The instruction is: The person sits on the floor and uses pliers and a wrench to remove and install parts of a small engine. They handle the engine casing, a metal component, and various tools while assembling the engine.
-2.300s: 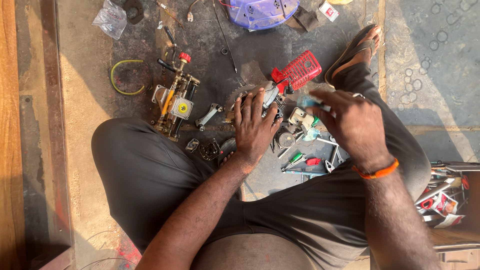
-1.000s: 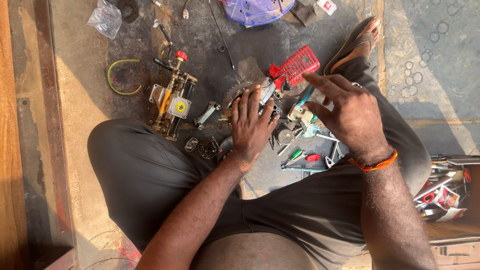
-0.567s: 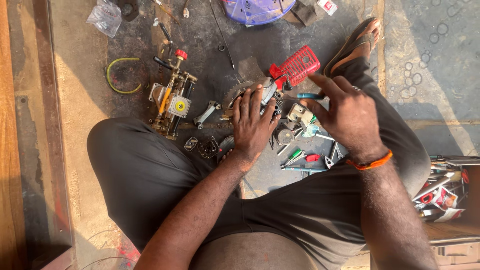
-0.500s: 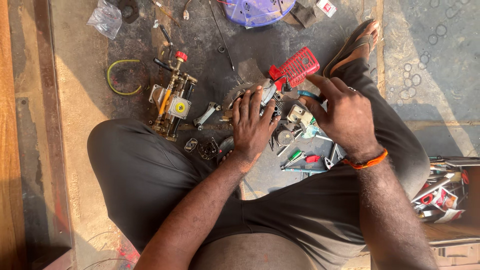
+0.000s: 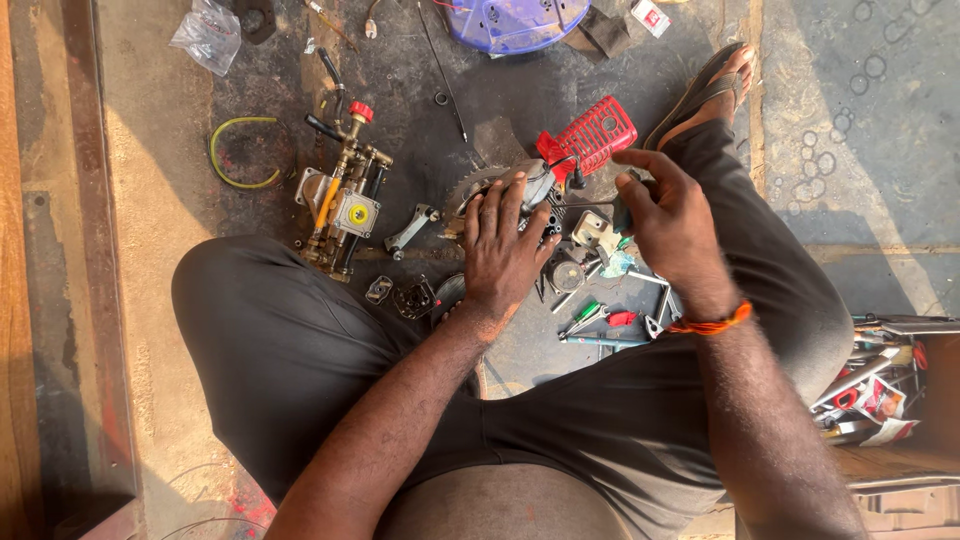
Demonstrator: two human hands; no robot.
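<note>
I sit cross-legged on a concrete floor with a small engine (image 5: 560, 165) in front of me; it has a red slatted cover and a toothed grey flywheel. My left hand (image 5: 503, 250) lies flat on the engine's metal body, fingers spread, pressing it down. My right hand (image 5: 672, 215) is closed round a screwdriver with a teal handle (image 5: 622, 212), its thin shaft pointing left at the engine beside the red cover. An orange band is on my right wrist.
A brass pump assembly with a red knob (image 5: 340, 195) lies to the left, with a connecting rod (image 5: 412, 230) beside it. Screwdrivers, pliers and small parts (image 5: 600, 320) lie between my knees. A purple plastic cover (image 5: 515, 20) is at the top, a tool box (image 5: 880, 385) at the right.
My right hand has shifted slightly left toward the engine with the screwdriver. My left hand has stayed on the engine body.
</note>
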